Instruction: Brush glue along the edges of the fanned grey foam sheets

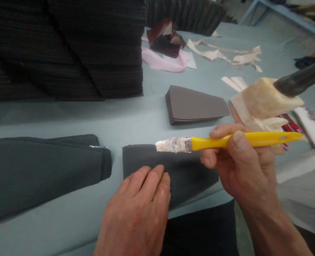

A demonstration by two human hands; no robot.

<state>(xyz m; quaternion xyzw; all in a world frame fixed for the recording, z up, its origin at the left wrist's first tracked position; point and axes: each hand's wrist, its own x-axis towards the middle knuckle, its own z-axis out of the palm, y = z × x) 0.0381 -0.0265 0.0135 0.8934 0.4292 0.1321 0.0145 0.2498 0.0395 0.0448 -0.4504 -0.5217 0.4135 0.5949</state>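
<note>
My right hand [245, 160] is closed around the yellow handle of a paintbrush [213, 143]. White paste coats the brush's bristles, which point left over the top edge of a dark grey cloth piece [189, 177]. Whether the bristles touch the cloth I cannot tell. My left hand [141, 206] lies on that piece, fingers stretched forward and close together, pressing on its left part. Further left is a layered pile of dark grey pieces [45, 167], with a thin shiny white streak along one edge near its right end.
Beyond the brush sits a small stack of brown-grey tapered pieces [197, 105]. Tall black stacks [66, 49] rise at the back left. A paste-stained whitish block [266, 99] with a black handle stands at right. Pink and cream scraps [165, 60] lie on the pale table [106, 113].
</note>
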